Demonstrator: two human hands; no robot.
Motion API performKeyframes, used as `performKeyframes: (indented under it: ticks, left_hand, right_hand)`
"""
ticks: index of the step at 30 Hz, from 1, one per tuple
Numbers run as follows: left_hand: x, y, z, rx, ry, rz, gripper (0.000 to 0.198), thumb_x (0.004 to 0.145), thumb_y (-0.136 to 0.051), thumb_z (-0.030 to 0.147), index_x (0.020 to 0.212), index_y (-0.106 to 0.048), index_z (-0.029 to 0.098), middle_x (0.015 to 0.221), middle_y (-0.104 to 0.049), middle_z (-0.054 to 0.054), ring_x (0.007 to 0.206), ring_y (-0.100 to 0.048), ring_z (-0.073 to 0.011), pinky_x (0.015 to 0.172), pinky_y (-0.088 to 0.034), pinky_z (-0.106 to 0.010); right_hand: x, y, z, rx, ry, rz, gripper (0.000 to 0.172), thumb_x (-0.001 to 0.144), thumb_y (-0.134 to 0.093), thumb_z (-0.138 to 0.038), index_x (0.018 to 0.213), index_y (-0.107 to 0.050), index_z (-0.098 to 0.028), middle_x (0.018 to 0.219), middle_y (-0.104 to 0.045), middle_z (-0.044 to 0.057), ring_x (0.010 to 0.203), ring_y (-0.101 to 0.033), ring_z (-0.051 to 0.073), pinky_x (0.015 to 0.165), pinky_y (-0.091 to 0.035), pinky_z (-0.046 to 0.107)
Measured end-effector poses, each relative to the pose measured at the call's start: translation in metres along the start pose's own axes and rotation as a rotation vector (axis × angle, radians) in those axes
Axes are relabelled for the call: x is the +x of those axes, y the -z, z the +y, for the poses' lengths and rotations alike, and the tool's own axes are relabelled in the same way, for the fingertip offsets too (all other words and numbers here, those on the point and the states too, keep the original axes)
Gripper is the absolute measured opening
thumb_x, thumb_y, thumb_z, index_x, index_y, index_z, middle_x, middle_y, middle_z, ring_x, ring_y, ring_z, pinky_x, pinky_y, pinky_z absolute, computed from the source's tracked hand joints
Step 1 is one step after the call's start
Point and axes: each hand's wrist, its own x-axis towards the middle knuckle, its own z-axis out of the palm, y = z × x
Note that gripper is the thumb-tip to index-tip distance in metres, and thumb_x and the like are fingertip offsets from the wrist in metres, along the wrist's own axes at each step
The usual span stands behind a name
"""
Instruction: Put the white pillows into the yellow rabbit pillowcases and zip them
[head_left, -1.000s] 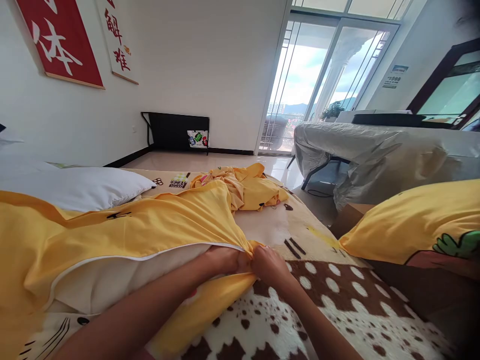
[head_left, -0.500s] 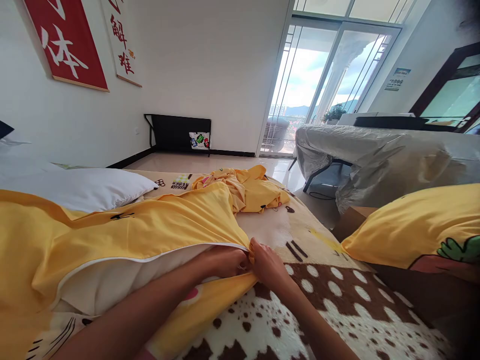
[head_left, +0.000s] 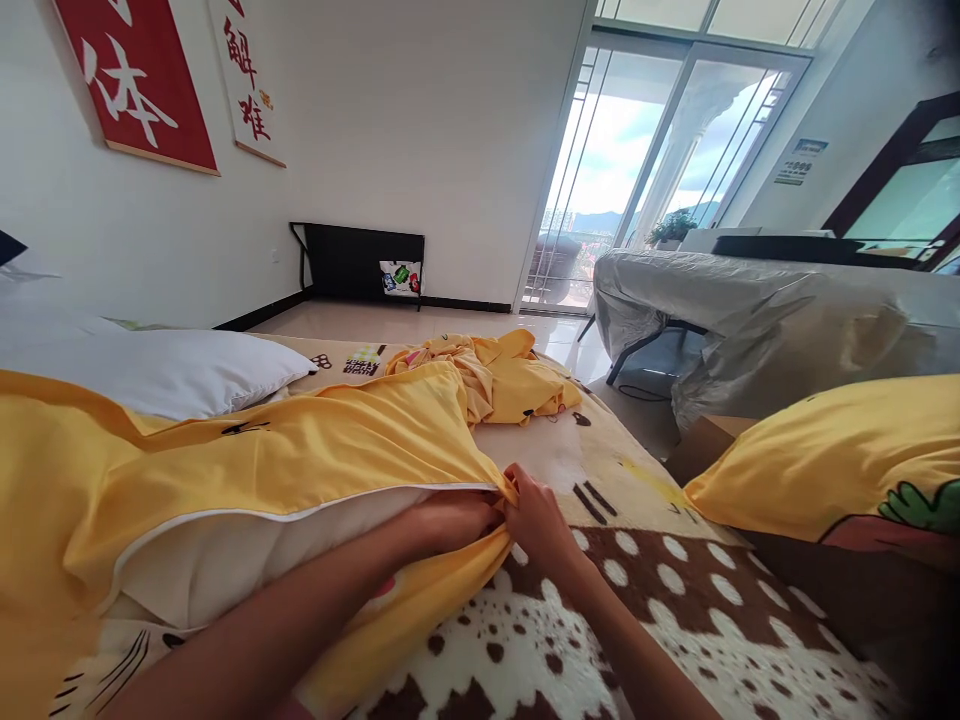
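The fingers [head_left: 516,482] of the right hand [head_left: 538,525] are clenched on the end corner of the yellow pillowcase [head_left: 300,450], where its upper and lower edges meet. The left hand [head_left: 450,522] lies just inside that corner, its fingers curled on the lower edge of the cloth. Their tips are hidden, so I cannot tell whether they pinch a zip pull or only fabric. The 2 hands touch at the corner.

The step in hand looks like closing this corner of the opening. It would go best with 1 hand holding the corner taut and flat while the other works along the white-piped edge [head_left: 300,512]. The 2 edges should be lined up, with no yellow cloth bunched between them. The white inner pillow [head_left: 247,565] bulges out of the opening beside the left forearm. It should be pushed back clear of the edge so it does not snag.

The pillowcase lies on the spotted brown and cream blanket [head_left: 660,600]. Behind it rests a bare white pillow [head_left: 165,375], and past its far end sits a crumpled yellow cloth [head_left: 502,385]. Well to its right, off the blanket, is a second yellow pillow [head_left: 825,450].
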Motion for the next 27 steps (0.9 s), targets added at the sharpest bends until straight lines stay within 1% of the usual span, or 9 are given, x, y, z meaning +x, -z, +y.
performKeyframes:
  ticks: [3, 7, 11, 13, 16, 19, 21, 24, 27]
  left_hand:
    - [0.001, -0.002, -0.001, 0.031, -0.007, -0.002, 0.028, 0.086, -0.039, 0.024, 0.103, -0.059, 0.015, 0.115, -0.062, -0.012, 0.102, -0.056, -0.0238, 0.097, -0.041, -0.037]
    - [0.000, -0.001, -0.003, 0.065, -0.013, -0.005, 0.029, 0.086, -0.038, 0.023, 0.104, -0.059, 0.015, 0.112, -0.063, -0.012, 0.096, -0.058, -0.0235, 0.092, -0.044, -0.036]
    - [-0.001, -0.002, -0.005, 0.066, -0.040, -0.115, 0.025, 0.083, -0.045, 0.022, 0.099, -0.063, 0.017, 0.105, -0.067, -0.009, 0.089, -0.061, -0.0207, 0.084, -0.048, -0.031]
    - [-0.001, -0.003, -0.006, 0.066, -0.028, -0.168, 0.024, 0.081, -0.047, 0.022, 0.099, -0.063, 0.017, 0.102, -0.069, -0.008, 0.085, -0.063, -0.0198, 0.079, -0.049, -0.029]
    - [-0.002, -0.003, -0.005, 0.106, 0.006, -0.137, 0.024, 0.084, -0.046, 0.027, 0.098, -0.063, 0.019, 0.102, -0.069, -0.007, 0.086, -0.063, -0.0204, 0.080, -0.049, -0.030]
    - [-0.004, 0.000, 0.000, 0.153, 0.026, -0.048, 0.024, 0.086, -0.046, 0.033, 0.097, -0.063, 0.020, 0.106, -0.067, -0.006, 0.093, -0.062, -0.0221, 0.087, -0.046, -0.032]
    - [-0.005, 0.002, 0.003, 0.167, 0.063, -0.005, 0.027, 0.087, -0.045, 0.035, 0.098, -0.064, 0.019, 0.109, -0.066, -0.008, 0.098, -0.060, -0.0250, 0.090, -0.044, -0.035]
    - [-0.006, 0.002, 0.005, 0.183, 0.129, 0.035, 0.029, 0.086, -0.043, 0.033, 0.098, -0.065, 0.017, 0.110, -0.065, -0.012, 0.099, -0.060, -0.0287, 0.091, -0.043, -0.040]
    - [-0.006, 0.003, 0.005, 0.181, 0.158, 0.050, 0.028, 0.085, -0.045, 0.029, 0.099, -0.065, 0.017, 0.109, -0.066, -0.011, 0.098, -0.060, -0.0279, 0.090, -0.044, -0.039]
  right_hand:
    - [0.002, 0.001, 0.001, 0.029, -0.011, -0.009, 0.021, 0.070, -0.042, -0.005, 0.084, -0.048, -0.019, 0.076, -0.062, 0.003, 0.070, -0.053, 0.015, 0.062, -0.029, 0.022]
    - [0.003, -0.002, 0.002, 0.028, -0.022, -0.055, 0.017, 0.075, -0.045, -0.008, 0.087, -0.052, -0.017, 0.084, -0.065, 0.006, 0.078, -0.057, 0.016, 0.065, -0.031, 0.022]
    - [-0.002, -0.005, -0.001, -0.207, -0.075, -0.132, 0.025, 0.074, -0.042, 0.000, 0.091, -0.052, -0.014, 0.082, -0.065, 0.009, 0.078, -0.059, 0.018, 0.061, -0.028, 0.025]
    - [-0.006, -0.006, -0.003, -0.356, -0.120, -0.164, 0.023, 0.078, -0.040, 0.000, 0.092, -0.053, -0.014, 0.081, -0.064, 0.011, 0.076, -0.060, 0.019, 0.060, -0.026, 0.027]
    - [-0.007, -0.006, -0.004, -0.450, -0.140, -0.133, 0.017, 0.086, -0.039, -0.009, 0.092, -0.053, -0.016, 0.085, -0.062, 0.010, 0.075, -0.060, 0.019, 0.059, -0.025, 0.026]
    - [-0.002, -0.008, 0.001, -0.305, -0.064, -0.060, 0.009, 0.085, -0.045, -0.016, 0.085, -0.053, -0.018, 0.091, -0.060, 0.008, 0.075, -0.058, 0.015, 0.060, -0.028, 0.023]
    - [0.003, -0.010, 0.005, -0.143, -0.025, -0.023, 0.009, 0.084, -0.047, -0.019, 0.077, -0.052, -0.018, 0.088, -0.061, 0.006, 0.074, -0.056, 0.014, 0.061, -0.031, 0.022]
    - [0.008, -0.012, 0.008, 0.063, -0.055, -0.011, 0.008, 0.081, -0.048, -0.017, 0.076, -0.054, -0.019, 0.080, -0.066, 0.004, 0.073, -0.057, 0.015, 0.062, -0.033, 0.021]
    - [0.008, -0.015, 0.010, 0.222, -0.088, -0.019, 0.011, 0.077, -0.046, -0.013, 0.079, -0.055, -0.019, 0.083, -0.069, 0.004, 0.075, -0.059, 0.015, 0.064, -0.038, 0.020]
